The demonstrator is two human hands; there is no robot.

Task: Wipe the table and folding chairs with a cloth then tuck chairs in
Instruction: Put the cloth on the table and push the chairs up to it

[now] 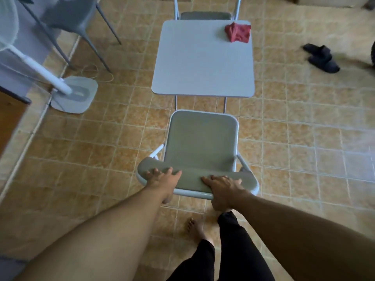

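Note:
A grey folding chair (202,138) stands in front of me, its seat just short of the near edge of the square grey table (203,63). My left hand (162,179) grips the left part of the chair's padded backrest, fingers over the top. My right hand (223,188) grips the right part of the backrest, thumb under the frame. A crumpled red cloth (237,32) lies on the table's far right corner. A second folding chair (206,15) sits tucked in at the table's far side.
A white standing fan (73,94) has its base on the floor to the left, with a cable beside it. A grey plastic chair (77,19) stands at the far left. Black slippers (321,57) lie on the tiles to the right. My bare feet are below the chair.

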